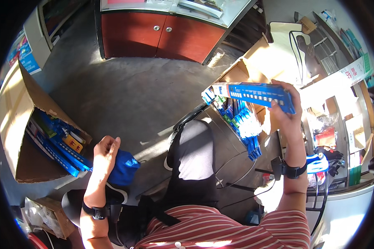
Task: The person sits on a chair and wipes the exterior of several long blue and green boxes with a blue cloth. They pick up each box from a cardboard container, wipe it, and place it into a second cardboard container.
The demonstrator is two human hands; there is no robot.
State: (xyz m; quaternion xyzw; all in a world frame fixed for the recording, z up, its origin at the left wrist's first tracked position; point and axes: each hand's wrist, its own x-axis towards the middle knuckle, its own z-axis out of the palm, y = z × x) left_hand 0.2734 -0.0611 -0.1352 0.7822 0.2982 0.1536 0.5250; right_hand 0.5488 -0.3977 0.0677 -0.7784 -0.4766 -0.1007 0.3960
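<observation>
My right hand grips one end of a long, flat blue cardboard box, with the thumb on its near face and fingers behind. The box is held above an open carton packed with many blue and green slim packages. At lower left, my left hand has its fingers curled inward. Beside its wrist is a dark blue cloth-like item; whether the fingers hold it is not visible. Left of that hand stands another open carton, holding long blue packages and a yellow-orange one.
A glass-topped cabinet with red doors stands ahead across the grey floor. Crowded shelves are at the right, near a black metal frame. My knee is between the cartons. A small box with plastic bags sits lower left.
</observation>
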